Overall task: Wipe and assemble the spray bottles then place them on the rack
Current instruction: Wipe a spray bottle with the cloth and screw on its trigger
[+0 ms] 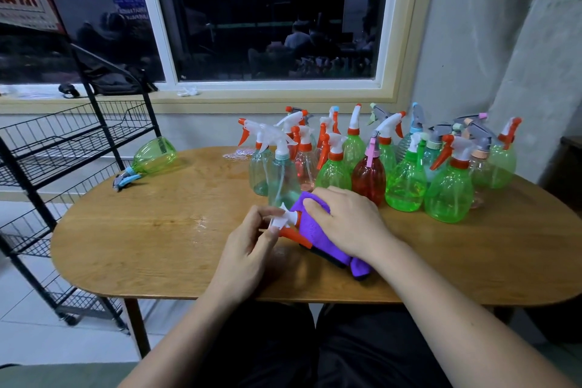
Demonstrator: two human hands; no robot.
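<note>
Left hand (252,249) pinches a white-and-orange spray head (288,220). Right hand (349,224) clutches a purple cloth (318,242) against it. Rack sign (22,0): red characters, cropped.

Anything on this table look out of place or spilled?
One green bottle lies on its side far left on the table, apart from the upright bottles. A wet patch glistens near the left hand.

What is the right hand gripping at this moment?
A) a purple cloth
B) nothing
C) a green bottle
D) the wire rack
A: the right hand is curled over the purple cloth on the table, while the left hand pinches the white and orange spray head that sticks out of it.
</note>
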